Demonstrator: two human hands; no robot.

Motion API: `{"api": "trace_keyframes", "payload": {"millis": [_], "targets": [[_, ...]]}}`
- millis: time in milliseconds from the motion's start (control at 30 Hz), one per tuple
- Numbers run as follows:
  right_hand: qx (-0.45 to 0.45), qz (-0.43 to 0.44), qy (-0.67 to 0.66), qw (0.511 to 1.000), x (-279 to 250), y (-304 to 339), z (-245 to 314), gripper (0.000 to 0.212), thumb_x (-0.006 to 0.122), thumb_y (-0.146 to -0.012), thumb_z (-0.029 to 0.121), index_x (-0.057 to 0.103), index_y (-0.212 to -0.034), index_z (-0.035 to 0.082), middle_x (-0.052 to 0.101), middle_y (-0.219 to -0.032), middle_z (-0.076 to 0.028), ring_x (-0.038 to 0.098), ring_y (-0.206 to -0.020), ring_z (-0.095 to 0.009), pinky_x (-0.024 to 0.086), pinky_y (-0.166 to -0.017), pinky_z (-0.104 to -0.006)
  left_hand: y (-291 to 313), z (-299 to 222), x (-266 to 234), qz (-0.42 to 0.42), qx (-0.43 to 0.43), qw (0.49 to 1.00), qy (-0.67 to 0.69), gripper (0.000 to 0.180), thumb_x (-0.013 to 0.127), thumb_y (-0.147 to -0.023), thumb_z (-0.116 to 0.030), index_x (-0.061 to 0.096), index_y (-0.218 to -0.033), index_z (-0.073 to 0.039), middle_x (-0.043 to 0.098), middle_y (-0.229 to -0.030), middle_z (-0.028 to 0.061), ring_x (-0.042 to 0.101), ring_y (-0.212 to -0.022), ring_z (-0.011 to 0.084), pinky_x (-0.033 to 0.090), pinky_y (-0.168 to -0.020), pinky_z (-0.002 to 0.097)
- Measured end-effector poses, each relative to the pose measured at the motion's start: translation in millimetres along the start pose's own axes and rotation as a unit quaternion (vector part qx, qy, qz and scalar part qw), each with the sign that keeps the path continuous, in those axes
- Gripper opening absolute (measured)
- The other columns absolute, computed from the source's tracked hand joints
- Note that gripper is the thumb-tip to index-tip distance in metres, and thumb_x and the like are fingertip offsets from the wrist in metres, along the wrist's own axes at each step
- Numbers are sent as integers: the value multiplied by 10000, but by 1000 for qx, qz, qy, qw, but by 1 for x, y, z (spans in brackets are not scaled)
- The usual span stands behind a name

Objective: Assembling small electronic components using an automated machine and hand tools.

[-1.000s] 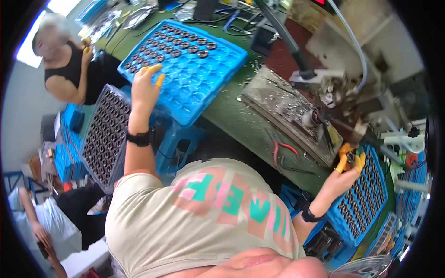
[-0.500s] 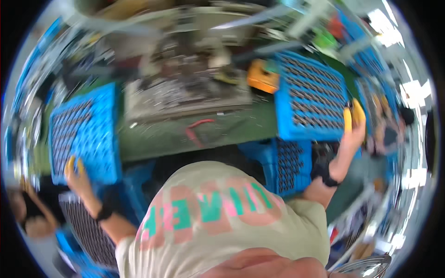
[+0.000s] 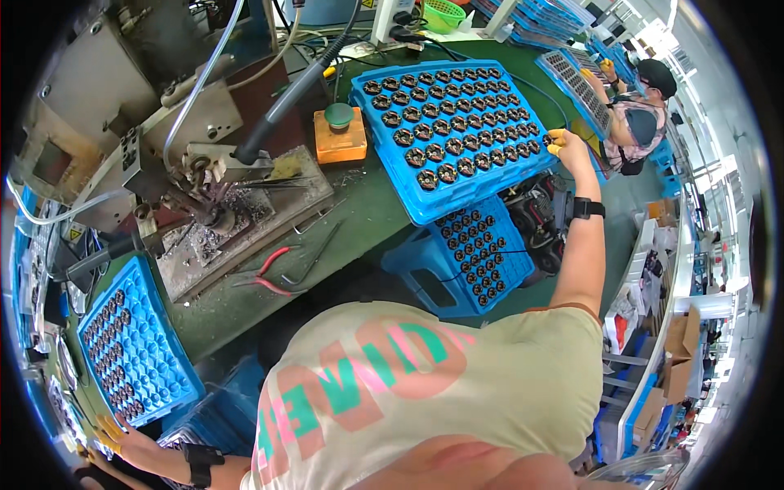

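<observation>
On the right of the bench lies a blue tray (image 3: 371, 135) with rows of small round black-and-copper parts. At its right edge my right hand (image 3: 572, 151), yellow covers on the fingertips, is closed on a round dark part (image 3: 547, 140); I cannot tell whether that part sits in its pocket. My left hand (image 3: 118, 437), also with yellow fingertips, is at the near corner of the left blue tray (image 3: 167, 380). Its fingers are stretched and apart, with nothing visible in them. That tray has parts in its left rows and bare pockets on its right.
A greasy metal machine (image 3: 208, 204) with hoses stands at the left back. Red-handled pliers (image 3: 273, 269) lie before it. An orange box (image 3: 339, 143) with a green knob adjoins the right tray. Another filled tray (image 3: 478, 257) sits lower down. A co-worker (image 3: 633, 122) handles a tray beyond.
My view has turned to the right and sharpened. The left hand has gone from over the left tray's parts to its near corner. My right hand stays by the right tray's right edge.
</observation>
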State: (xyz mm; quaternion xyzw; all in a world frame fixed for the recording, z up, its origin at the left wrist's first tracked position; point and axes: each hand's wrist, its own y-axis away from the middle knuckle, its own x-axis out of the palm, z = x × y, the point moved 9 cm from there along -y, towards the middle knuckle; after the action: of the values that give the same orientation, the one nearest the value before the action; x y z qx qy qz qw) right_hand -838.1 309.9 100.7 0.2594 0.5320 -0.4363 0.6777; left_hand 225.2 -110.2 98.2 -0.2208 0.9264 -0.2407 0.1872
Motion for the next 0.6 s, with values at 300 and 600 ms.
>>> {"api": "trace_keyframes", "payload": {"millis": [300, 600], "targets": [[-24, -107, 64, 992, 5, 15, 2, 162, 671, -844, 159, 722, -997, 138, 694, -975, -157, 668, -928, -335, 523, -794, -407, -3, -54, -11, 91, -53, 823, 558, 237, 461, -949, -270, 396, -1112, -110, 386, -1085, 95, 365, -1031, 261, 302, -938, 451], [-339, -301, -46, 890, -37, 150, 240, 211, 555, -962, 98, 673, -1088, -23, 667, -1080, -153, 622, -980, -313, 487, -885, -382, 71, -157, 41, 126, -33, 634, 763, 252, 655, -826, -350, 493, -720, -189, 426, -624, -35, 399, -659, 154, 327, -736, 372]]}}
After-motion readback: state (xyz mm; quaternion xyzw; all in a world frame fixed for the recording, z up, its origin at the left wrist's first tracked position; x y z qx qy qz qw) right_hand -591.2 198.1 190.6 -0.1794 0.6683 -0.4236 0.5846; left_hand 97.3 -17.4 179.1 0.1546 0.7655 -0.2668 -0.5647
